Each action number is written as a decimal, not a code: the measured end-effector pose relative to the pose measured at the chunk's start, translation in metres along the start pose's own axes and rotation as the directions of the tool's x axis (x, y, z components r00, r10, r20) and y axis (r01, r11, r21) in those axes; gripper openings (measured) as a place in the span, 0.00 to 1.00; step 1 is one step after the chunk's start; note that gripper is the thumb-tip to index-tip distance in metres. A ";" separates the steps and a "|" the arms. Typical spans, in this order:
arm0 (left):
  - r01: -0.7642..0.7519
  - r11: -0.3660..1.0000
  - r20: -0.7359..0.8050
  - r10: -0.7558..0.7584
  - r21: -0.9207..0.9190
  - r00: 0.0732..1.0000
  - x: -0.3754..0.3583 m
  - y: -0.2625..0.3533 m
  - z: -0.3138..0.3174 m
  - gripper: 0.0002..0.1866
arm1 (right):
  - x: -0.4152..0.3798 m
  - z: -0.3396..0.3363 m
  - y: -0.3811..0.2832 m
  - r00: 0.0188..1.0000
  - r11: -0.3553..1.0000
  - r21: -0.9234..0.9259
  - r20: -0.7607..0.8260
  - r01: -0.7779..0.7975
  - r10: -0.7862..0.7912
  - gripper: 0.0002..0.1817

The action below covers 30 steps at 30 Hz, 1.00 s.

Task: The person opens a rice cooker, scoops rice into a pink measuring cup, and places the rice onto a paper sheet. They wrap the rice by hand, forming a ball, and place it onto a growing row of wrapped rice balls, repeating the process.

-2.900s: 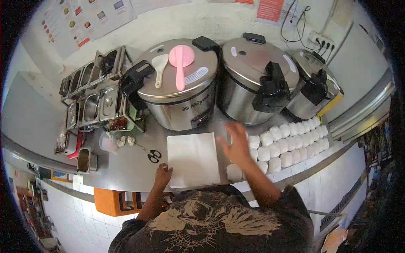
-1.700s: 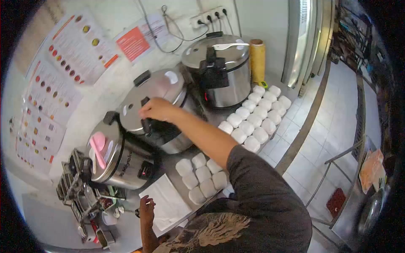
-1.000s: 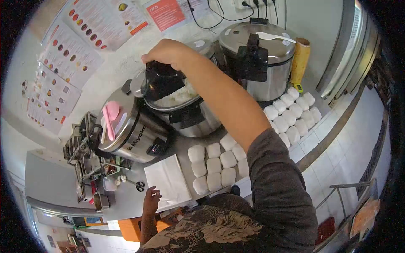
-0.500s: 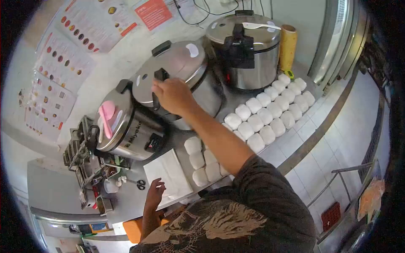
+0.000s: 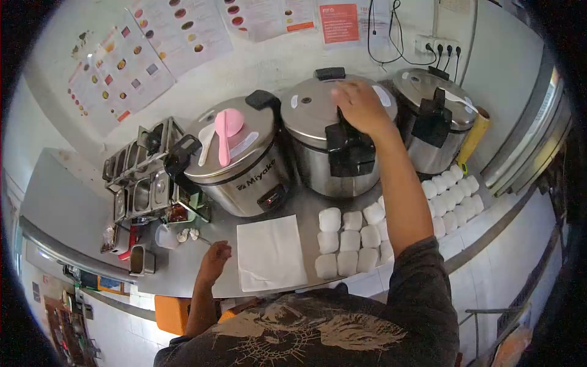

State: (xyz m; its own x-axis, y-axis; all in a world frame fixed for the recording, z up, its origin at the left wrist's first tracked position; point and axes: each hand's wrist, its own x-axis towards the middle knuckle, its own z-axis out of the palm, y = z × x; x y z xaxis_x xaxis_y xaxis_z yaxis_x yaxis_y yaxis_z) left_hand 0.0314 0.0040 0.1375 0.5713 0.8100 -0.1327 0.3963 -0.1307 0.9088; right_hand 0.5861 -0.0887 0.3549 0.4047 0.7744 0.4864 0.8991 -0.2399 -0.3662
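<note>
My right hand (image 5: 362, 104) lies with stretched fingers on the lid of the middle rice cooker (image 5: 330, 156), by its black front handle; the lid is down. My left hand (image 5: 214, 262) hovers low over the counter with loosely bent fingers and nothing visible in it. Just right of it lies a stack of white paper sheets (image 5: 271, 254). On the left rice cooker (image 5: 235, 189), marked Miyako, rest a pink scoop (image 5: 229, 125) and a white spoon (image 5: 206, 142). Rows of white rounded-square packets (image 5: 348, 240) sit along the counter, partly hidden behind my right arm.
A third rice cooker (image 5: 431, 150) with a white spatula (image 5: 457, 99) on top stands at the right, beside a yellow roll (image 5: 475, 134). Metal trays (image 5: 142, 194), a plastic cup (image 5: 166, 236) and a metal container (image 5: 142, 260) occupy the left. An orange stool (image 5: 172, 314) is below the counter.
My view has swung left. My right hand has gone from gripping the middle cooker's raised or tilted lid to lying on it, lid now down. My left hand stays low near the paper.
</note>
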 end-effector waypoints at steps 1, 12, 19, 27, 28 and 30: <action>0.014 1.000 -0.004 -0.014 -0.024 1.000 0.000 0.018 -0.005 0.20 | 0.004 0.009 -0.007 0.999 1.000 0.017 0.042 -0.008 0.007 0.29; -0.359 0.933 -0.103 0.361 0.037 0.927 0.060 0.051 -0.116 0.17 | 0.003 0.030 -0.056 0.903 0.899 -0.417 0.322 -0.134 0.284 0.40; -0.546 0.676 -0.423 0.736 0.494 0.529 0.148 0.126 -0.178 0.18 | 0.021 0.113 -0.271 0.997 0.990 0.133 0.069 0.036 -0.046 0.38; -0.494 0.515 0.138 0.582 0.700 0.802 0.174 0.202 -0.104 0.23 | 0.052 0.199 -0.280 0.989 0.994 0.045 -0.109 -0.099 0.103 0.39; -0.479 0.492 0.123 0.593 0.727 0.796 0.179 0.198 -0.096 0.21 | 0.054 0.188 -0.289 0.978 0.992 0.085 -0.176 -0.096 0.110 0.37; -0.440 0.526 0.068 0.583 0.727 0.809 0.185 0.193 -0.092 0.18 | 0.063 0.173 -0.304 0.987 0.993 0.109 -0.142 -0.054 0.070 0.32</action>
State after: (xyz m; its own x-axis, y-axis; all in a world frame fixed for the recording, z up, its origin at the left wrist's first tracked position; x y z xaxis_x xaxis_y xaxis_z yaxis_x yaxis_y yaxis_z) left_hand 0.1475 0.1817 0.3251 0.7422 0.5407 0.3960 0.4799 -0.8412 0.2490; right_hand 0.3096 0.1342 0.3601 0.4858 0.6651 0.5671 0.8522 -0.2161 -0.4766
